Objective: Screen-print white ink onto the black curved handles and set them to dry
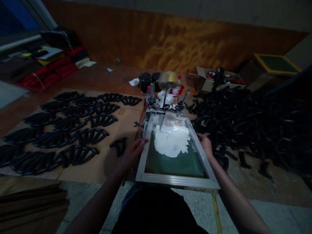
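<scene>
A screen-printing frame (pixel 179 180) with a silver metal rim and green mesh lies in front of me. White ink (pixel 170 143) is spread over the upper middle of the mesh. A pale squeegee blade (pixel 170 118), slightly blurred, stands at the far end of the ink. My left hand (pixel 134 150) is closed at the frame's left rim, its fingertips against the metal. On the opposite rim my right hand (pixel 206 144) is closed too, its fingers partly hidden by the edge. Just left of my left hand lie a few black curved pieces (pixel 118 146).
Rows of black curved pieces (pixel 90 136) cover cardboard on the left. A large heap of similar pieces (pixel 234 117) is at the right. Behind the frame stand a clamp (pixel 165 105), a tape roll (pixel 168 78) and bottles (pixel 179 85). A cardboard box (pixel 203 79) sits at back right.
</scene>
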Action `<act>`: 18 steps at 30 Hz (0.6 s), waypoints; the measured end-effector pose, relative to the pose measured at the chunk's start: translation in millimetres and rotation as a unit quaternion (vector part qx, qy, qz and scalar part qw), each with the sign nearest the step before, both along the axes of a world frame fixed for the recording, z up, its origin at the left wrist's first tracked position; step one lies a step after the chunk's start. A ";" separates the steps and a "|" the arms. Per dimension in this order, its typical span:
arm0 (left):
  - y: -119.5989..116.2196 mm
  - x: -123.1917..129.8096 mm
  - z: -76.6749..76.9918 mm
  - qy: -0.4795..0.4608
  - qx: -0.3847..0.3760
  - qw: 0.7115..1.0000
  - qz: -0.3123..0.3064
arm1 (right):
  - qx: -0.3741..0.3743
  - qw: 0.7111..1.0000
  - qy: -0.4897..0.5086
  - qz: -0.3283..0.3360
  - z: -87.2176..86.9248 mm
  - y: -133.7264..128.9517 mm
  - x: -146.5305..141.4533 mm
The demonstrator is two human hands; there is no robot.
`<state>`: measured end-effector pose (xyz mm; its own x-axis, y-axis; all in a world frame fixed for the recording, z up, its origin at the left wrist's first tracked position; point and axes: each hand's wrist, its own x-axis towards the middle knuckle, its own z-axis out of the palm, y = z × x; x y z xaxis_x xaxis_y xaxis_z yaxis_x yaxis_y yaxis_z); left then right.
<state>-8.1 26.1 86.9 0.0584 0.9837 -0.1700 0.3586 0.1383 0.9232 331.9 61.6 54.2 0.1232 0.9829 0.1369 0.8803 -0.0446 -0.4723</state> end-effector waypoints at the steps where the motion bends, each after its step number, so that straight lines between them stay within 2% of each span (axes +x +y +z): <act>1: -5.7 0.0 -15.8 0.004 -0.027 1.000 -0.005 | 0.031 0.999 0.002 -0.020 5.2 9.3 2.9; 3: -11.6 2.0 -46.4 0.006 -0.065 0.998 -0.006 | 0.092 0.996 -0.015 -0.001 15.3 28.7 -8.2; 5: -11.5 4.4 -71.7 0.004 -0.075 0.997 0.002 | 0.113 0.989 -0.045 0.080 23.9 45.0 -37.9; 8: -7.2 5.2 -93.2 -0.008 -0.081 0.997 -0.005 | 0.009 0.972 -0.124 0.198 28.7 53.3 -87.8; 10: -5.5 4.3 -97.8 -0.013 -0.089 0.996 -0.011 | -0.076 0.955 -0.163 0.235 24.9 43.9 -106.5; 12: -5.5 3.3 -98.3 -0.021 -0.089 0.996 -0.010 | -0.112 0.935 -0.185 0.279 18.6 25.6 -108.7; 14: -6.4 2.8 -97.7 -0.029 -0.093 0.995 -0.008 | -0.103 0.907 -0.189 0.363 14.6 7.1 -99.9; 16: -7.2 3.0 -97.1 -0.038 -0.106 0.994 -0.007 | -0.092 0.866 -0.178 0.458 14.6 -3.8 -89.4; 18: -7.6 3.7 -96.3 -0.046 -0.113 0.993 -0.006 | -0.087 0.850 -0.160 0.494 15.5 -6.1 -84.2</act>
